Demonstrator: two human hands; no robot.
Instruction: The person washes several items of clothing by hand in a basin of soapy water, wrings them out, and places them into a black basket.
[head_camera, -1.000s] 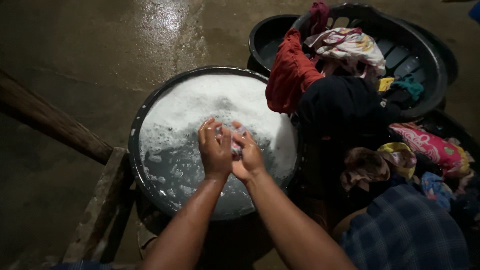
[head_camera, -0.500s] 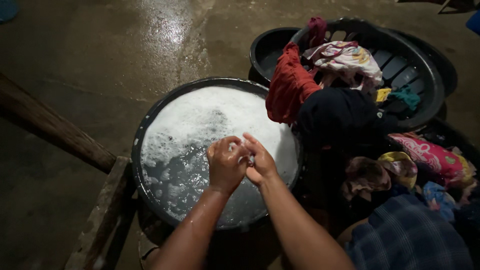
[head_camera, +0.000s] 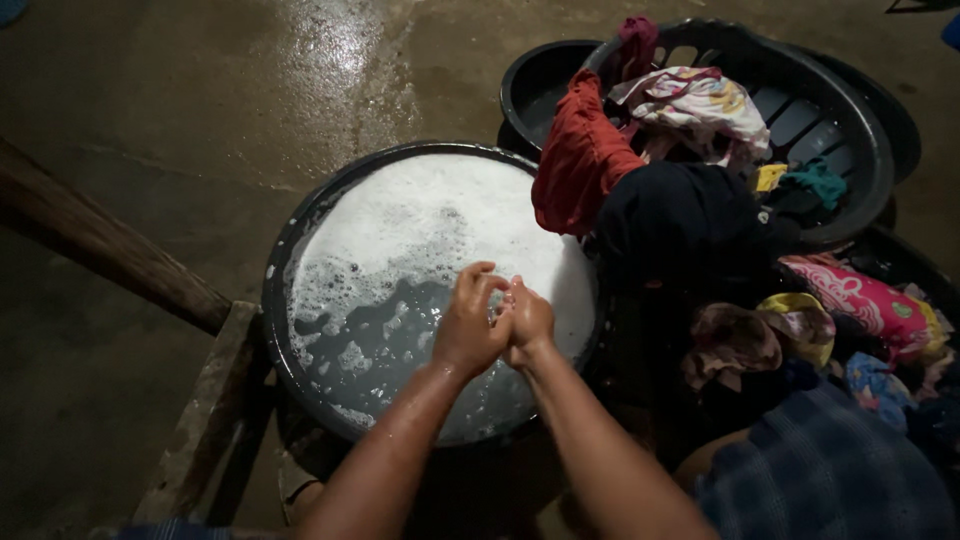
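The basin (head_camera: 300, 250) of soapy water is sitting in the middle of the scene, black and round, with white foam covering its far half and darker water showing nearer to us.

Going from the left, we are noting a wooden beam (head_camera: 100, 245) slanting across the floor and a rough plank (head_camera: 200, 420) running just beside the basin's near left rim.

Over the near side of the basin we are pressing both hands together above the water. Our left hand (head_camera: 468, 325) is curled closed, and our right hand (head_camera: 530, 322) is closed against it, knuckles touching. Something small and pale may be showing between them, but we cannot tell what it is, or whether anything is held at all.

In our judgement, the rubbing is best done low over the water, so that suds are falling back inside the rim and not onto the floor.

To the right, a red garment (head_camera: 575, 165) is hanging over the basin's edge, touching a dark pile of clothes (head_camera: 680, 220). Behind it a black laundry basket (head_camera: 850, 130) is holding patterned cloth.

The concrete floor (head_camera: 250, 80) is looking wet and is shining under dim light.
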